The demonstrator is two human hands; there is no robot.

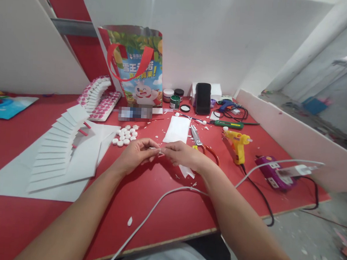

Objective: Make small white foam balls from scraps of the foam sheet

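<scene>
My left hand [139, 153] and my right hand [181, 154] meet over the middle of the red table, fingertips almost touching. Between them they pinch a small white piece [160, 151], mostly covered by the fingers. Left of my hands lies a cluster of round white discs [126, 135]. Just beyond them is a white sheet [177, 129], with orange-handled scissors [200, 141] beside it, blades pointing away. White scraps [186, 171] are scattered under and around my right hand.
A stepped white board model [58, 143] stands at left. A yellow glue gun [237, 144] and purple power strip [276, 173] lie at right. A white cable [170, 192] crosses the front. A printed bag [138, 70], paint jars [175, 101] and black phone-like object [203, 98] stand behind.
</scene>
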